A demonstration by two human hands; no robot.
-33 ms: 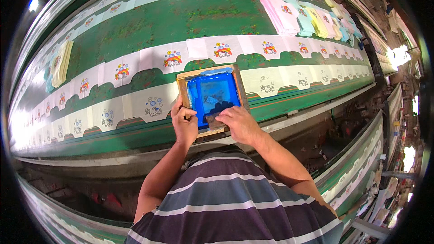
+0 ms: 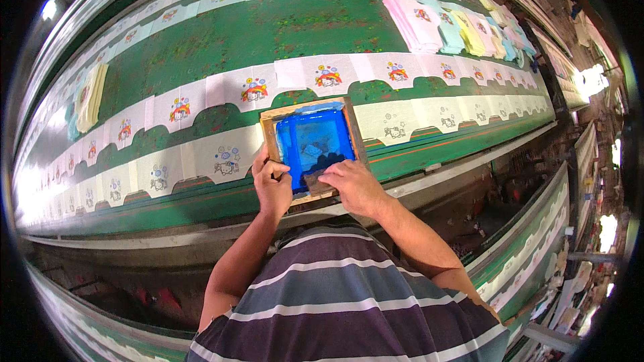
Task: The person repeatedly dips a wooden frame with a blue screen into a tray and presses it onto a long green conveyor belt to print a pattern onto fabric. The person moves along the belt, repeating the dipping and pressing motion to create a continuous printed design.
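Observation:
A small wooden screen-printing frame (image 2: 270,135) lies on the near row of pale fabric pieces on the green table. Bright blue ink (image 2: 286,154) coats the inside of the screen, with a faint printed shape showing through its mesh. At the frame's lower left corner, my left hand (image 2: 271,186) is closed on the wooden edge. My right hand (image 2: 359,189) pinches a dark squeegee (image 2: 315,182) inside the frame, near its lower side. The squeegee's lower edge is partly hidden by shadow and fingers.
Beside the frame, a cream fabric piece (image 2: 386,115) bears an outline print. Beyond runs a row of white pieces (image 2: 302,70) with coloured prints. Folded pastel garments (image 2: 419,23) are stacked at far right, and a yellow stack (image 2: 92,97) sits at left. A metal rail (image 2: 154,233) edges the table.

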